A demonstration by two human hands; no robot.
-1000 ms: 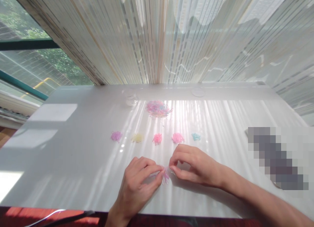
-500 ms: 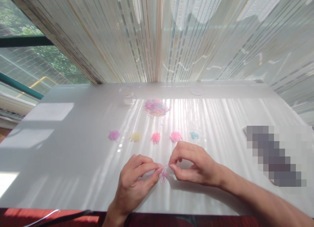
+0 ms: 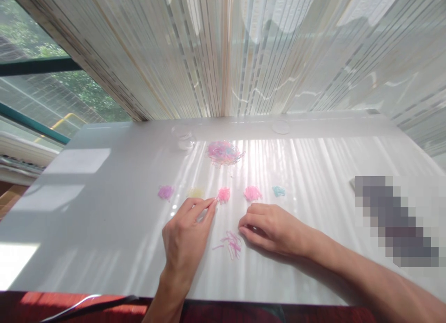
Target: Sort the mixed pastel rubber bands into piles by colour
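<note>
Five single-coloured strand piles [image 3: 224, 195] cross the tabletop [image 3: 121, 225]; one mixed pile [image 3: 223, 152] lies beyond, one loose mauve pile [image 3: 233, 244] nearer. The left hand [image 3: 186, 227], fingertips drawn together, is at the coral pile's [image 3: 225, 194] left edge; the right hand [image 3: 270, 227] curls beside the mauve pile, thumb near forefinger. I can't tell whether either holds anything.

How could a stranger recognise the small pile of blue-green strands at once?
On the white table, five small piles make a row nearer than the large mixed pile. The blue-green pile ends this row on the right, just beyond the right hand. Unlike the pink pile beside it, it alone in the row is blue-green.
</note>
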